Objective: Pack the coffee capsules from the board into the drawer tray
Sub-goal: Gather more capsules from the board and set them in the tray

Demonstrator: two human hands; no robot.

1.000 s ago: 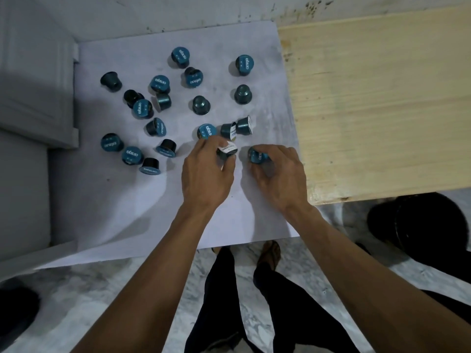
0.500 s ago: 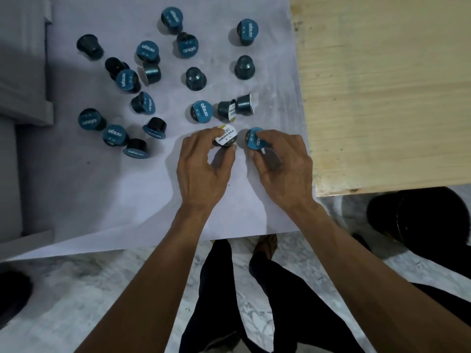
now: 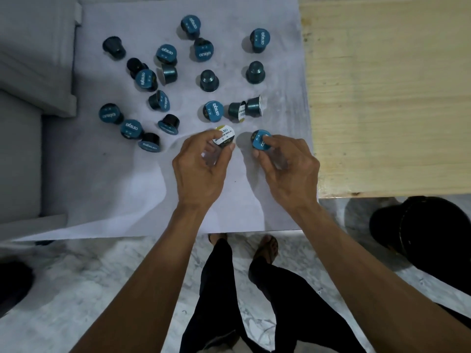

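Several dark teal coffee capsules with blue lids lie scattered on a white board [image 3: 107, 179]; the nearest loose one [image 3: 213, 111] shows its blue lid. My left hand [image 3: 201, 171] pinches a white-lidded capsule [image 3: 223, 137] between thumb and fingers, just above the board. My right hand [image 3: 285, 169] pinches a blue-lidded capsule [image 3: 260, 140] the same way, close beside the left. No drawer tray can be made out in this view.
A pale wooden board [image 3: 382, 98] adjoins the white one on the right. Grey moulded pieces [image 3: 33, 59] stand at the left. A black round object [image 3: 428, 230] sits on the marble floor at right, and my legs show below the board's front edge.
Both hands have lifted their capsules slightly off the board and turned the lids up toward me; the camera view shifted a little over the board.
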